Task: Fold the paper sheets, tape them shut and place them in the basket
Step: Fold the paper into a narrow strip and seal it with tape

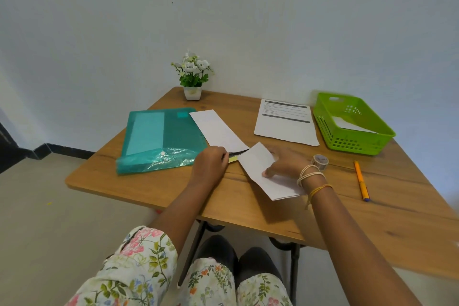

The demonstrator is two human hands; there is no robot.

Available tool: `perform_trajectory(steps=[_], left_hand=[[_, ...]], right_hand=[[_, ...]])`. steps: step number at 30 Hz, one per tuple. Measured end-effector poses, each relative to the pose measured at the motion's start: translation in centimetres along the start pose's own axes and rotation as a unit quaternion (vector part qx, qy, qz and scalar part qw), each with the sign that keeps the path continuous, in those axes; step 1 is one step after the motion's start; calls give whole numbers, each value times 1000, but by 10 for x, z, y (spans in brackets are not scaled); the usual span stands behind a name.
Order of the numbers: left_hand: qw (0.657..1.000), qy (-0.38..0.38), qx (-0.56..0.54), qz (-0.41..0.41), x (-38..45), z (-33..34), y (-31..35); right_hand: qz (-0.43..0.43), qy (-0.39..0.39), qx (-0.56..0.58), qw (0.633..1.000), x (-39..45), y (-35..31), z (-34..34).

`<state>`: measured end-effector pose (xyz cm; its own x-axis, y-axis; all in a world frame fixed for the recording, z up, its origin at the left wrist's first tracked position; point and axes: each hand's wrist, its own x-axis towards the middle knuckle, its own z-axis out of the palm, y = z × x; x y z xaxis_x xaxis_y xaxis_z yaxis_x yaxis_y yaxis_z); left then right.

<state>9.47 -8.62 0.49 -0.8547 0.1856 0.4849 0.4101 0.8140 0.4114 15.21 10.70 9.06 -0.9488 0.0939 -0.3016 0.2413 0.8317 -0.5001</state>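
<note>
A long white paper sheet [218, 130] lies on the wooden table [248, 206], folded lengthwise, with its near end bent up and over toward me. My left hand [211, 163] pinches the sheet at the bend. My right hand [285, 163] presses the folded-over flap [258, 159] flat with spread fingers. A stack of printed sheets [285, 123] lies at the back right. The green basket [352, 123] at the far right holds one folded white paper [347, 124]. A roll of clear tape [320, 160] stands just right of my right wrist.
A teal plastic folder [159, 139] lies at the left, touching the sheet. An orange pen [361, 180] lies at the right near the table edge. A small potted flower [193, 76] stands at the back by the wall.
</note>
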Motion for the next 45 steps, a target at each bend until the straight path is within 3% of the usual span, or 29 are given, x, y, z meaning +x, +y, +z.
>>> perform_trajectory(steps=[17,29,36,45], left_hand=[[997,25,-37,62,-2,0,-1],[996,18,-55,70,-2,1,-2],[999,13,-43,22,0,4,-4],[996,0,-58,63,-3,0,-3]], right_hand=[[83,-70,149,983,10,-5,1],[62,21,292,954,22,-2,27],[133,-82,268,951,15,4,16],[80,65,373,922,29,-3,27]])
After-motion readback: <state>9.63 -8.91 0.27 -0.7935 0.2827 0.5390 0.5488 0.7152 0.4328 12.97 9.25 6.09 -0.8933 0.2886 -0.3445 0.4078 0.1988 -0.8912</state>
